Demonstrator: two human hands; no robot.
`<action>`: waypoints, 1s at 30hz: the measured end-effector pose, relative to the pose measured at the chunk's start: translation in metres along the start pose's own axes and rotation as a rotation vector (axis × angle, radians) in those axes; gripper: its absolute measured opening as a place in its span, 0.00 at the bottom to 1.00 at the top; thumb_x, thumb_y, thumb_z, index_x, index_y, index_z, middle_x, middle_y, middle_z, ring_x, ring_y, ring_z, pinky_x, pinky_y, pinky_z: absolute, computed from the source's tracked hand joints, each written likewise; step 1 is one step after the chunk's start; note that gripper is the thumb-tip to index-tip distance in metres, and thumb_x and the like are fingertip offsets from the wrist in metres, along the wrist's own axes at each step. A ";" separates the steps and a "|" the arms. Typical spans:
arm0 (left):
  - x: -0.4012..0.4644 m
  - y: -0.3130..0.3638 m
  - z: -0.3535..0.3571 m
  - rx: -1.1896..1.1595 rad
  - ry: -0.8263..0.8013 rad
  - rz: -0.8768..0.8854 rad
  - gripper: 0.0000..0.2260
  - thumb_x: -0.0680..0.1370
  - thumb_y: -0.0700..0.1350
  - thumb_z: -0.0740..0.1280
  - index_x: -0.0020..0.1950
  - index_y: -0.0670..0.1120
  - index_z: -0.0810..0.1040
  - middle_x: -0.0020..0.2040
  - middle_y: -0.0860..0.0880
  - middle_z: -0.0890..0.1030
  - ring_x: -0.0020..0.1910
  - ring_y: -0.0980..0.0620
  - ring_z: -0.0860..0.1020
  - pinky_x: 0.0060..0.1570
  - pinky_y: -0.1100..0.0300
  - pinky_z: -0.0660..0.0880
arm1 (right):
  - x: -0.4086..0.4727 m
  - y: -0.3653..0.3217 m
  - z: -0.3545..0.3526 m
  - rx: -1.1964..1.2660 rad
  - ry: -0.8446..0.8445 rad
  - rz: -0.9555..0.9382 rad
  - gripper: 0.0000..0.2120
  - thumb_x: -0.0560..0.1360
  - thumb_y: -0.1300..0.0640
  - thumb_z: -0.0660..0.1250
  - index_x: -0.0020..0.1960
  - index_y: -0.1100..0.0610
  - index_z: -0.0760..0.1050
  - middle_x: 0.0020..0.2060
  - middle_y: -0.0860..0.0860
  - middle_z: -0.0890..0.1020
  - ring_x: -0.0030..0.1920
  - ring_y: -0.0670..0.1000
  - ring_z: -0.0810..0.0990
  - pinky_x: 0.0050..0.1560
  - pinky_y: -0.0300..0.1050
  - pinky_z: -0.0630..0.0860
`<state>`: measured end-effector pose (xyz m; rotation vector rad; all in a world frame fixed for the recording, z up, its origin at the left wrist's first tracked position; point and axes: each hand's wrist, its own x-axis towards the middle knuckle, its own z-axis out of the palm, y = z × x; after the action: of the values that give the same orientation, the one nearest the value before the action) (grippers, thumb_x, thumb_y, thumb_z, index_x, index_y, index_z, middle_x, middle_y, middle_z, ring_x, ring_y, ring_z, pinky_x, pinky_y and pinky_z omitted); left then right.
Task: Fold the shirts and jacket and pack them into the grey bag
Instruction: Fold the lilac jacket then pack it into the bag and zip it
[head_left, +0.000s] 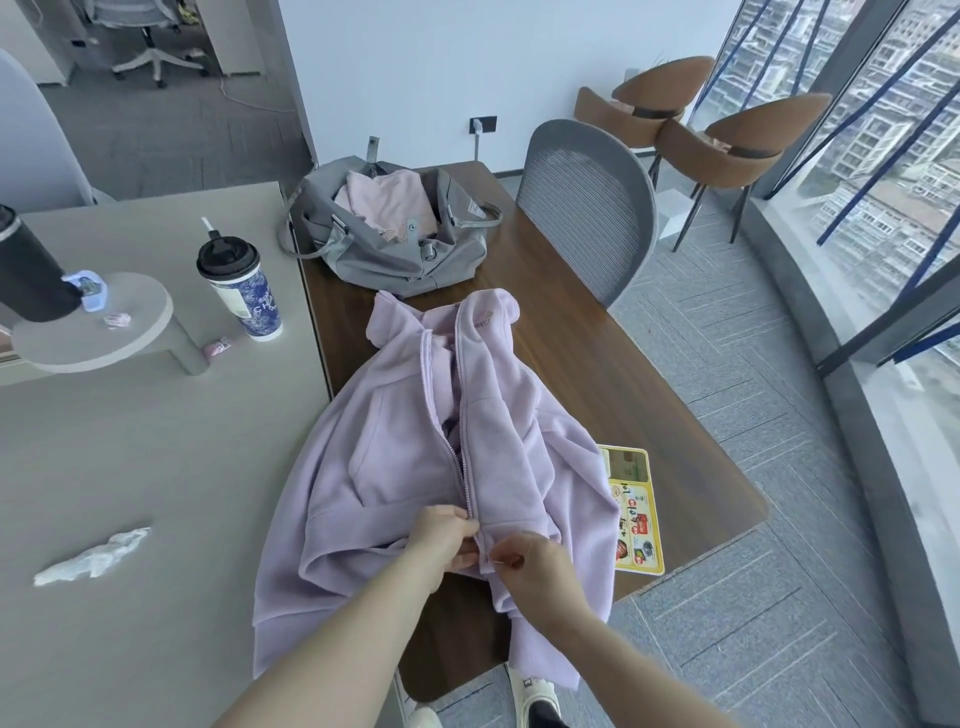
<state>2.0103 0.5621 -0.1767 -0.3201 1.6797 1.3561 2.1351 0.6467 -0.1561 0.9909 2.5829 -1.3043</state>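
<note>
Hands (449, 540) (524, 564) pinching fleece jacket (395, 457) hem.

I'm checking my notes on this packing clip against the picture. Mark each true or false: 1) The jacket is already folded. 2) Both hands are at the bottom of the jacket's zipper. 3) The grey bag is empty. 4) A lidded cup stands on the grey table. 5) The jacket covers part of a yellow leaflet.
1) False: the lilac jacket lies spread open, unfolded, its zipper undone.
2) True: the left hand and the right hand both pinch the zipper's lower end.
3) False: the grey bag is open and already holds pink clothing.
4) True: the cup stands on the grey table.
5) True: the yellow leaflet shows from under its right side.
</note>
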 end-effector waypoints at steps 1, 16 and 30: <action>-0.001 0.000 0.000 -0.014 -0.017 0.004 0.05 0.77 0.31 0.65 0.49 0.40 0.75 0.42 0.38 0.81 0.38 0.43 0.81 0.42 0.47 0.82 | -0.002 -0.002 0.000 0.015 -0.001 0.015 0.12 0.74 0.61 0.65 0.41 0.46 0.82 0.31 0.35 0.80 0.36 0.32 0.77 0.38 0.27 0.71; -0.015 0.014 0.010 -0.034 -0.149 0.129 0.02 0.78 0.35 0.68 0.47 0.41 0.77 0.41 0.43 0.79 0.37 0.49 0.79 0.40 0.59 0.81 | -0.012 -0.009 0.000 0.892 -0.139 0.596 0.14 0.73 0.46 0.73 0.41 0.56 0.76 0.35 0.52 0.78 0.30 0.49 0.72 0.34 0.42 0.69; -0.005 -0.018 0.002 -0.522 -0.027 -0.217 0.09 0.81 0.42 0.64 0.52 0.36 0.75 0.48 0.38 0.79 0.43 0.44 0.80 0.29 0.58 0.80 | -0.013 0.007 -0.010 0.732 -0.117 0.429 0.08 0.77 0.64 0.69 0.40 0.61 0.73 0.25 0.56 0.76 0.23 0.49 0.76 0.26 0.38 0.72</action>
<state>2.0270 0.5558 -0.1842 -0.7554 1.2061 1.6058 2.1513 0.6506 -0.1509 1.3946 1.6556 -2.1097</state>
